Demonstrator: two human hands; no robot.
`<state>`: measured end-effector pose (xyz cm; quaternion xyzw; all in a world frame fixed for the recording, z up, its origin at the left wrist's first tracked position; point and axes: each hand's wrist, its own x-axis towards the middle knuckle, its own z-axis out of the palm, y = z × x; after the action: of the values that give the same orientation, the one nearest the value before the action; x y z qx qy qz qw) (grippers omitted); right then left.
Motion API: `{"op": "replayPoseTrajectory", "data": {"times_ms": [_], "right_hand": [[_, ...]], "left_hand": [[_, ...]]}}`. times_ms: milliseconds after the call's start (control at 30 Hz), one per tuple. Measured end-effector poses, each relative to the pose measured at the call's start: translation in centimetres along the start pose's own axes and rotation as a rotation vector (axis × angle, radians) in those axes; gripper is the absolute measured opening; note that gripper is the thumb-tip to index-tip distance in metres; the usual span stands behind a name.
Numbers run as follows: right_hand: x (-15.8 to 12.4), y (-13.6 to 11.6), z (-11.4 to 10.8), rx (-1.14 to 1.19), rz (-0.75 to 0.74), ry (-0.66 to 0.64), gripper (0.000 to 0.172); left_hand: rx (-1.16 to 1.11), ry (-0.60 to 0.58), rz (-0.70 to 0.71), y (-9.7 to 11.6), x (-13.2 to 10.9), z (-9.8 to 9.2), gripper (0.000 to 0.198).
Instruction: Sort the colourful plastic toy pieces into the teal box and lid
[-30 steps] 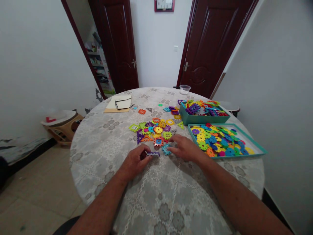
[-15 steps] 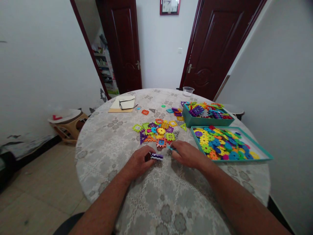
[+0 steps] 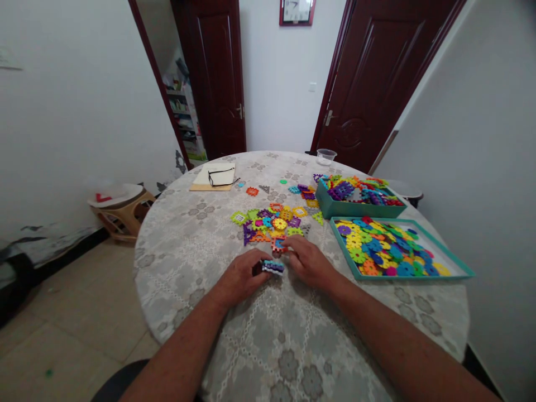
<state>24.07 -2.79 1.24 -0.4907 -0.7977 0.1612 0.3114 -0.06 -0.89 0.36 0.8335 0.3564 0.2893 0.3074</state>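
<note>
My left hand (image 3: 245,274) is closed on a small stack of toothed plastic building pieces (image 3: 273,267), with light blue on top and purple and white below, held just above the tablecloth. The fingertips of my right hand (image 3: 307,258) pinch the right edge of an orange square building piece (image 3: 277,245) with a blue centre. That piece lies at the near edge of a spread of linking pieces (image 3: 260,213) in yellow, green, purple and orange. A round yellow piece (image 3: 280,224) sits in the middle of them.
To the right, a teal box (image 3: 347,210) brims with pieces, and its shallow tray (image 3: 454,262) holds many colourful discs. Eyeglasses (image 3: 221,177) rest on a notebook (image 3: 205,181) at the back left. A clear plastic bowl (image 3: 326,156) stands at the far edge of the round table (image 3: 176,245).
The light blue piece has gone from my right hand onto the stack in my left hand. My right hand has moved forward to the orange square piece. The view has shifted slightly.
</note>
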Motion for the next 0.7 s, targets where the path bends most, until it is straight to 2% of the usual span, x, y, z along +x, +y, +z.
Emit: {"op": "replayPoseTrajectory", "data": {"times_ms": [67,133,267,500,700], "right_hand": [[0.2,0.7,0.4,-0.163,0.055,0.016,0.034],[0.4,1.1,0.8,-0.268,0.1,-0.031,0.03],[0.5,1.4,1.2,-0.347,0.124,-0.056,0.018],[0.0,0.6,0.1,-0.139,-0.012,0.12,0.018],[-0.3,-1.4,0.3,0.071,0.021,-0.041,0.014]], "left_hand": [[0.011,-0.003,0.011,0.1,0.0,-0.1,0.023],[0.015,0.001,0.009,0.2,0.1,-0.1,0.024],[0.027,0.011,0.008,0.1,0.1,-0.1,0.026],[0.002,0.039,-0.03,0.0,-0.1,0.0,0.037],[-0.091,0.074,-0.023,-0.8,-0.1,0.5,0.06]]}}
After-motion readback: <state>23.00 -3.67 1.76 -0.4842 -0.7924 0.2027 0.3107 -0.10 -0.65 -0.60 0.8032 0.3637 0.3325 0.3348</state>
